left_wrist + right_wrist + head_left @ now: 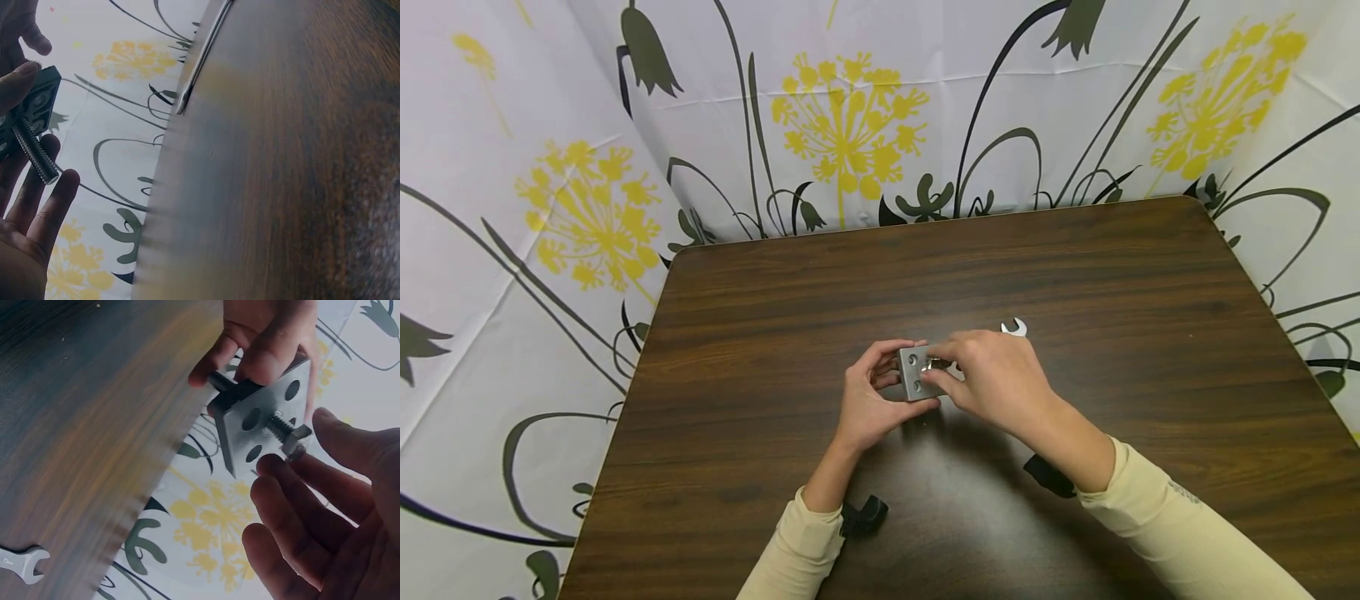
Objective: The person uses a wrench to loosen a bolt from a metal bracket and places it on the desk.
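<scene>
My left hand (pixel 868 404) grips a small square metal plate (pixel 908 374) by its edges, thumb on the near edge and fingers on the far one. Several round holes show in the plate's face in the right wrist view. A hex-head bolt (pixel 282 432) passes into it, its head standing off the face. Around that head are the thumb and fingertips of my right hand (pixel 1000 379), pinching it. On the plate's other side, a threaded shank (pixel 35 153) sticks out past the left fingers.
An open-end wrench (pixel 1015 328) lies on the wooden table (pixel 775 317) just beyond my right hand, partly hidden by it. A white curtain (pixel 887 108) with yellow and grey flowers hangs behind the table. Black straps sit at both wrists.
</scene>
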`<state>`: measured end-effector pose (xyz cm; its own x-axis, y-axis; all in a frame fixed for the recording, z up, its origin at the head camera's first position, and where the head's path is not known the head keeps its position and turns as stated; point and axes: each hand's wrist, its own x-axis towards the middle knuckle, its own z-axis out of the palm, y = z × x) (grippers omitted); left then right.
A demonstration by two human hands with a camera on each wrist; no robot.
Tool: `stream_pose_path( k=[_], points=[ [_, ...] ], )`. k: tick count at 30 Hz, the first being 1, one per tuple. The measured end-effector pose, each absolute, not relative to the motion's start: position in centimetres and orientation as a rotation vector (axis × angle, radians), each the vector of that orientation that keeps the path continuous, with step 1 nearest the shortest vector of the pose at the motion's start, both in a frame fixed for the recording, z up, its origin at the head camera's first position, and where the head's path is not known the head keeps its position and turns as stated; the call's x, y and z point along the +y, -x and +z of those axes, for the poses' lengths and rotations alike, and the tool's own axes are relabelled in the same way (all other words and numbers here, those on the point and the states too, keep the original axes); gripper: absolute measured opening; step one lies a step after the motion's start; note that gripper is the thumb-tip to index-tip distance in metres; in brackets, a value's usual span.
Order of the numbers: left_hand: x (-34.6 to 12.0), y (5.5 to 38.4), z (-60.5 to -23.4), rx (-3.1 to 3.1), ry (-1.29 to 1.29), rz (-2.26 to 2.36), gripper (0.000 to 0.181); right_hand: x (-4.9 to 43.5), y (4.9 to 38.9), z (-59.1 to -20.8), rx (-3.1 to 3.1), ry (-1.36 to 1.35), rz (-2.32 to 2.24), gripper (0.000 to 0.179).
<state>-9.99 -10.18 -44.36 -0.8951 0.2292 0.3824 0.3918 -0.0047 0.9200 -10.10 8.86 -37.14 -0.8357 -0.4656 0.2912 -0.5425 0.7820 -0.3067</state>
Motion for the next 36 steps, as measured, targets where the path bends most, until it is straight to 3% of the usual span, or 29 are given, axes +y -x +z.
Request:
stream_pose_path(
  k=[5, 13, 20, 28, 36],
  points=[
    [-10.17, 10.02, -44.29, -2.123, 0.675, -2.038, 0.069, 8.91, 9.99, -37.07, -2.779, -0.854, 0.576, 0.02],
    [-10.21, 9.97, -44.29, -2.116, 0.687, -2.036, 0.069, 8.89, 9.93, -37.02, -2.75, -0.855, 0.54, 0.031],
    [-10.22, 9.88, -44.21, -2.12, 0.692, -2.039, 0.069, 8.88, 9.79, -36.99, -2.754, -0.862, 0.565, 0.021],
    [-10.21, 9.86, -44.1, -2.128, 0.684, -2.035, 0.068, 8.89, 9.72, -36.91, -2.754, -0.846, 0.527, 0.029],
    [-10.14, 9.79, -44.12, -2.119, 0.691, -2.042, 0.069, 9.0, 9.83, -37.21, -2.747, -0.904, 0.568, 0.019]
  ],
)
